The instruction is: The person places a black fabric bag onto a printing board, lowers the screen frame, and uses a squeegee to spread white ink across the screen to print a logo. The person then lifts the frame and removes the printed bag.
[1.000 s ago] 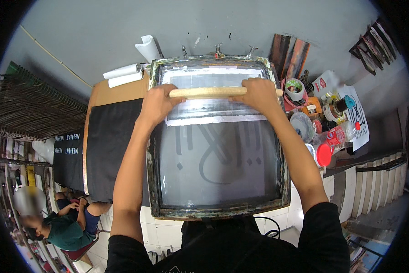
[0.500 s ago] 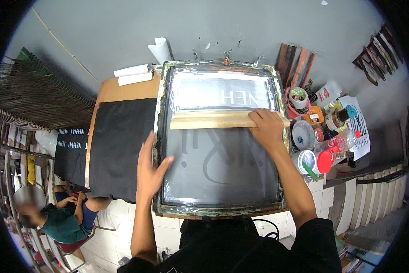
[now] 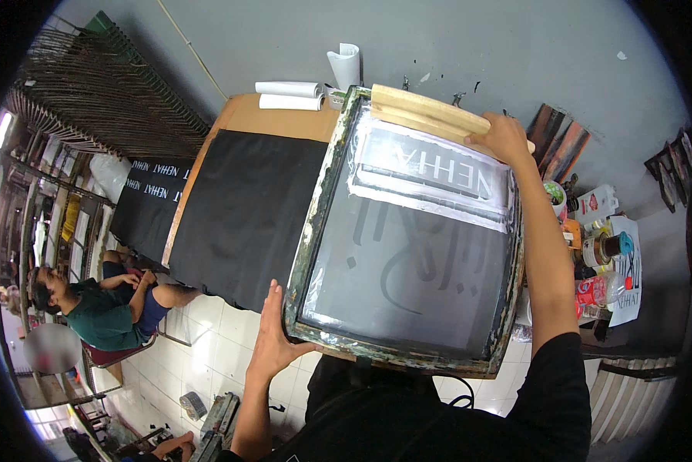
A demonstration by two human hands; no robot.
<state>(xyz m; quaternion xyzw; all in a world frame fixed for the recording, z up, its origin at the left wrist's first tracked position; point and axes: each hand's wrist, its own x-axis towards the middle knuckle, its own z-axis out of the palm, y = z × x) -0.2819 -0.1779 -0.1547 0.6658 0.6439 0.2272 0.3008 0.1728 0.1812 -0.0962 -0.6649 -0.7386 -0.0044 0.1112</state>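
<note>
A paint-spattered screen printing frame (image 3: 326, 192) stands in front of me, its grey mesh carrying pale lettering in a taped window at the far end and faint dark script nearer. My right hand (image 3: 500, 138) grips the right end of a long wooden squeegee (image 3: 419, 114), which lies along the frame's far edge. Its blade cannot be made out. At the frame's near left corner is my left hand (image 3: 275, 339), open, fingers straight and thumb spread toward the rim. Whether it touches the rim I cannot tell.
Black fabric (image 3: 242, 204) covers a brown board (image 3: 284, 123) on the left, with white paper rolls (image 3: 290, 95) behind. Jars and bottles (image 3: 600, 250) crowd the right side. A person in a green shirt (image 3: 103, 316) sits at the left.
The view has turned left. My right hand has pushed the squeegee from mid-screen to the far edge. My left hand has moved down from the frame's left side to its near left corner.
</note>
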